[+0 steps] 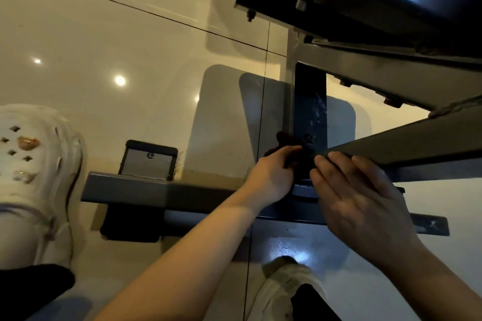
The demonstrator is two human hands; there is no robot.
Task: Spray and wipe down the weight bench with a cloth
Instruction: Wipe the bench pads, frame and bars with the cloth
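Beside the dark upright steel post (310, 112) of the grey metal weight bench frame (161, 187), the left hand (273, 177) grips a dark soft cloth (287, 141), fingers curled round it. The right hand (357, 190) rests flat nearby, fingers straight. Limp and light, the cloth probably needs bunching; the frame looks rigid and heavy.

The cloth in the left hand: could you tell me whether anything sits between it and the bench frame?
Nothing visible does. The left hand already presses the dark cloth against the bench frame; the right hand rests on the angled bar beside it.
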